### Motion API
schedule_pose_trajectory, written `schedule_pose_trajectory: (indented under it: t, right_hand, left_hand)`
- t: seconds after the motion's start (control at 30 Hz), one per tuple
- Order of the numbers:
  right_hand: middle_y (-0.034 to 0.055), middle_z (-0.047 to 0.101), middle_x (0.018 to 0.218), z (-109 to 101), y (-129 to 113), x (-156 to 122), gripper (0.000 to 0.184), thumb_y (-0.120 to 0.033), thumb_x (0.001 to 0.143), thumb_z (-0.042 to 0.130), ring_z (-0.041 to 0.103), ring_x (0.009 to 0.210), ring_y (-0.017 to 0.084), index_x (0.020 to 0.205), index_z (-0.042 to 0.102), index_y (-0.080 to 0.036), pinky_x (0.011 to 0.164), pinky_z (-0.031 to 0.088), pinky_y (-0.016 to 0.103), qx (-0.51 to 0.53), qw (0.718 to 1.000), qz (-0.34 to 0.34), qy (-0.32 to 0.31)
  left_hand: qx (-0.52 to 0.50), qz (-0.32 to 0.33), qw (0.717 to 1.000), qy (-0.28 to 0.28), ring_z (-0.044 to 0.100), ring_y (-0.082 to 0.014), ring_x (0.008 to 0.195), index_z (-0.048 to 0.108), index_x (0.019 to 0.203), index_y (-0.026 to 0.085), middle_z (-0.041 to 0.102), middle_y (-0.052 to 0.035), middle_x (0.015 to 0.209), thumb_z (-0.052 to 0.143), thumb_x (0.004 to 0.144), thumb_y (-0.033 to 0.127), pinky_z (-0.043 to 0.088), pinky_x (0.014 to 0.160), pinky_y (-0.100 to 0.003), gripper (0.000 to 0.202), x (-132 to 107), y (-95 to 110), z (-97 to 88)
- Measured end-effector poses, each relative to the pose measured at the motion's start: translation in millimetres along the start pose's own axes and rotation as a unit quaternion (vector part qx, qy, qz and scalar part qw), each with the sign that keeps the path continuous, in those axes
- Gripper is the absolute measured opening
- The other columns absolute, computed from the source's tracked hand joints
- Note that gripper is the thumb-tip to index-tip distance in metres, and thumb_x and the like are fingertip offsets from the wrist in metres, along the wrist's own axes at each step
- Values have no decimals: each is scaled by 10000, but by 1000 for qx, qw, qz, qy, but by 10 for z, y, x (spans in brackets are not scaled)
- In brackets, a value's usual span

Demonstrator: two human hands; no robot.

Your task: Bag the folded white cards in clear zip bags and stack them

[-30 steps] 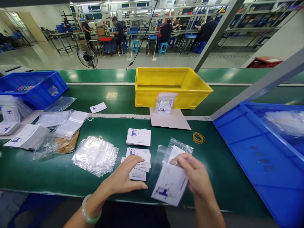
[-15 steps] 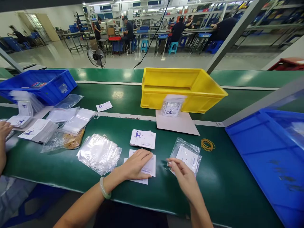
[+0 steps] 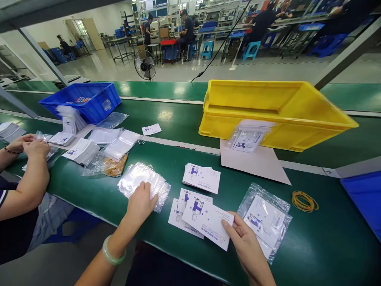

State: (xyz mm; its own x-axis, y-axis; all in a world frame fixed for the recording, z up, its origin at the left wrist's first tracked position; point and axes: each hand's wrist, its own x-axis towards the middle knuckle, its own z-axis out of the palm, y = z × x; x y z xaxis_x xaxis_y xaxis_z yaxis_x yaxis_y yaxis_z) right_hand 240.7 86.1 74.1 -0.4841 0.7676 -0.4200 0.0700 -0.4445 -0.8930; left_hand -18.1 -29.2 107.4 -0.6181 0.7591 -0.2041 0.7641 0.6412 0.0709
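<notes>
My left hand (image 3: 140,203), with a pale green bangle on the wrist, rests with fingers down on a stack of clear plastic bags (image 3: 143,182) on the green belt. My right hand (image 3: 245,244) pinches a white printed card (image 3: 208,222) by its near right corner, held just above a small pile of the same cards (image 3: 183,210). A filled clear bag with a card inside (image 3: 264,220) lies flat right of that hand. Another pile of cards (image 3: 201,177) sits farther back.
A yellow crate (image 3: 276,115) stands behind with filled bags (image 3: 247,137) leaning on it above a cardboard sheet (image 3: 256,161). Yellow rubber bands (image 3: 303,200) lie at right. A blue bin (image 3: 83,101), card stacks and bags sit left, where another person's hands (image 3: 32,149) work.
My left hand moved from the card pile to the stack of clear bags. My right hand let go of the filled bag and picked up a card. The view swung left.
</notes>
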Motion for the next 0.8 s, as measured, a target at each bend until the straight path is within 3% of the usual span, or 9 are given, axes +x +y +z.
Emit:
schedule_pose_trajectory:
  t: [0.17, 0.33, 0.5, 0.7, 0.8]
  right_hand:
    - [77, 754, 921, 154, -25, 9, 385, -556, 804, 697, 715, 873, 293, 995, 617, -232, 579, 548, 322, -21, 999, -18, -26]
    - [90, 745, 983, 265, -40, -24, 457, -555, 832, 655, 705, 882, 276, 1152, 551, -246, 598, 543, 319, -36, 998, -11, -48]
    - [100, 720, 1106, 297, -31, -63, 561, -562, 842, 626, 685, 952, 275, 1310, 515, -273, 688, 560, 346, -51, 997, -4, -59]
    - [64, 733, 899, 301, 3, 2, 482, -614, 859, 595, 690, 861, 266, 1128, 676, -223, 707, 550, 326, -139, 976, -1, -165]
    - [56, 738, 899, 444, 11, -21, 472, -608, 889, 545, 691, 807, 249, 1116, 686, -220, 679, 548, 316, -150, 976, -23, -158]
  left_hand:
    - [2, -20, 998, -56, 683, -248, 780, 589, 827, 171, 672, -78, 830, 444, 924, 148, 460, 638, -291, 176, -48, -172, 27]
    - [-12, -23, 998, -49, 679, -255, 802, 588, 922, 164, 670, -105, 966, 474, 927, 224, 437, 626, -289, 130, -79, -137, 94]
    - [-63, -16, 997, -37, 674, -247, 768, 598, 803, 170, 679, -77, 827, 420, 905, 112, 410, 620, -286, 213, -58, -209, 106]
    - [-170, 5, 985, 18, 648, -190, 744, 612, 833, 175, 683, -48, 825, 409, 933, 168, 445, 703, -285, 227, -104, -295, -19]
    - [-232, 36, 972, 19, 629, -151, 696, 610, 816, 186, 675, -17, 788, 420, 940, 208, 455, 667, -241, 228, -177, -229, -84]
